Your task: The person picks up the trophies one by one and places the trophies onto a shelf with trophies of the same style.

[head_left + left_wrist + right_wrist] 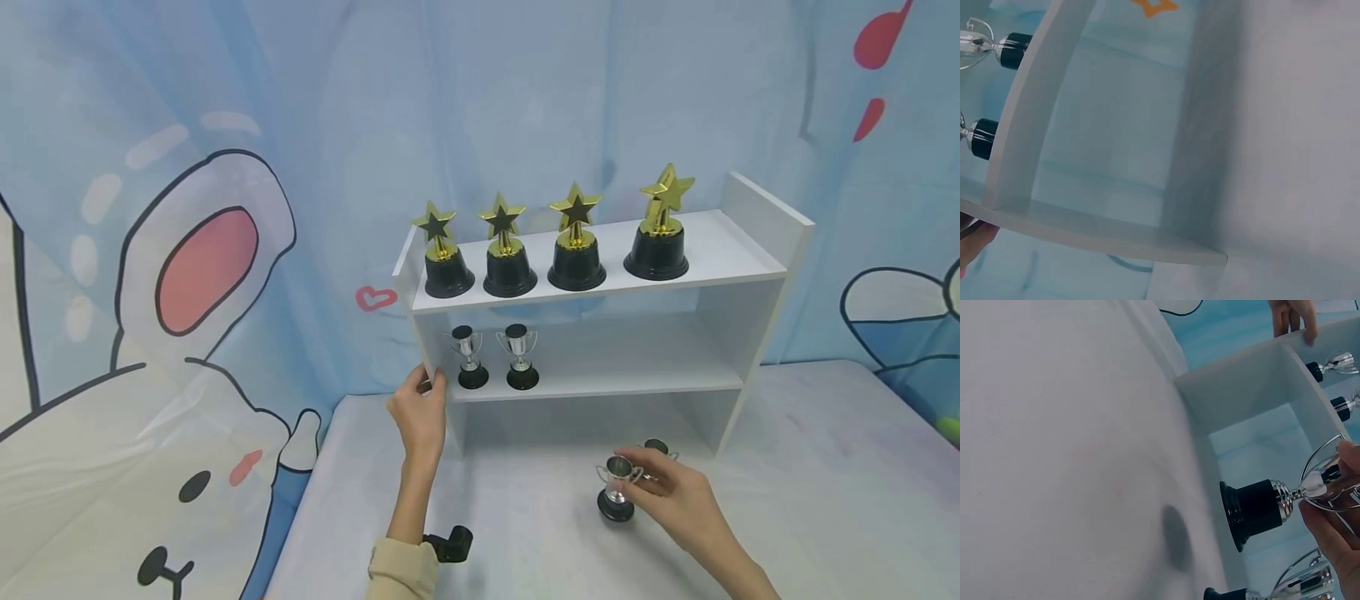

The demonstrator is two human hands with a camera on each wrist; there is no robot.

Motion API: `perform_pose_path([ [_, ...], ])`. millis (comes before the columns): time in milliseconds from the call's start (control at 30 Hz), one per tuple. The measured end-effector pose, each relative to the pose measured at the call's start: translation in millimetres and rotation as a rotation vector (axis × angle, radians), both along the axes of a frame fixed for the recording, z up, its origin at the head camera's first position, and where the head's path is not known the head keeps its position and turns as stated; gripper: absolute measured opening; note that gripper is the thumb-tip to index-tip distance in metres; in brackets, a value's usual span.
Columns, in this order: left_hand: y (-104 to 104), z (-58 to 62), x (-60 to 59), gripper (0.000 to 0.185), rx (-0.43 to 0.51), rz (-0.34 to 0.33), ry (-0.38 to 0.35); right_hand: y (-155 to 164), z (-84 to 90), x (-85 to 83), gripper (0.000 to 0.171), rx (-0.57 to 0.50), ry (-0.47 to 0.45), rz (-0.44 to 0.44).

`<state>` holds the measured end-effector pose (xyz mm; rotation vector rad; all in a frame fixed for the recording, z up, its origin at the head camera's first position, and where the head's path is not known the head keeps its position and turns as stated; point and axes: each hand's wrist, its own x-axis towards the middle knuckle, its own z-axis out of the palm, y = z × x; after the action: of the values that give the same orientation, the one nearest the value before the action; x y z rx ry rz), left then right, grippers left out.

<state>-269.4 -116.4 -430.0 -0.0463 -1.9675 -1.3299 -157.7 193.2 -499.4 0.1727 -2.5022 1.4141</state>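
A small silver trophy cup point(617, 483) with a black base is pinched by its bowl and handle in my right hand point(671, 496). Its base point(1254, 509) hangs above the tabletop in the right wrist view, casting a shadow. Just behind it stands a second silver cup point(656, 446), mostly hidden by the hand. My left hand point(422, 412) grips the left side panel of a white shelf point(600, 400); only some fingers point(975, 247) show in the left wrist view. Two more silver cups point(467, 357) stand at the left of the middle shelf.
Several gold star trophies point(576, 242) on black bases line the top shelf. A white cloth point(540, 533) covers the table. Behind hangs a blue curtain point(337, 100) with cartoon prints. A black strap device point(450, 546) is on the left wrist.
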Motion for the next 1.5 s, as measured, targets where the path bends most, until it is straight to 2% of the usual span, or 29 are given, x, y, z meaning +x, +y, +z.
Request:
perform_pose_path([
  [233, -1.7, 2.7, -1.3, 0.019, 0.008, 0.007, -0.005, -4.0, 15.4, 2.6, 0.042, -0.005, -0.055, -0.002],
  [567, -2.6, 2.0, -2.2, 0.018, 0.016, 0.004, -0.01, -8.9, 29.3, -0.8, 0.038, -0.013, 0.095, 0.053],
  [900, -2.1, -0.3, -1.6, 0.018, 0.031, 0.002, -0.018, -12.5, 45.1, -6.6, 0.037, -0.002, 0.187, 0.104],
  [1167, -3.0, -1.0, -1.3, 0.018, 0.036, -0.003, -0.029, -12.9, 68.3, -15.0, 0.04, 0.05, 0.289, 0.106],
  [1500, -1.6, 1.3, 0.4, 0.021, 0.05, -0.022, -0.046, -12.8, 90.7, -25.2, 0.04, 0.066, 0.321, 0.073],
])
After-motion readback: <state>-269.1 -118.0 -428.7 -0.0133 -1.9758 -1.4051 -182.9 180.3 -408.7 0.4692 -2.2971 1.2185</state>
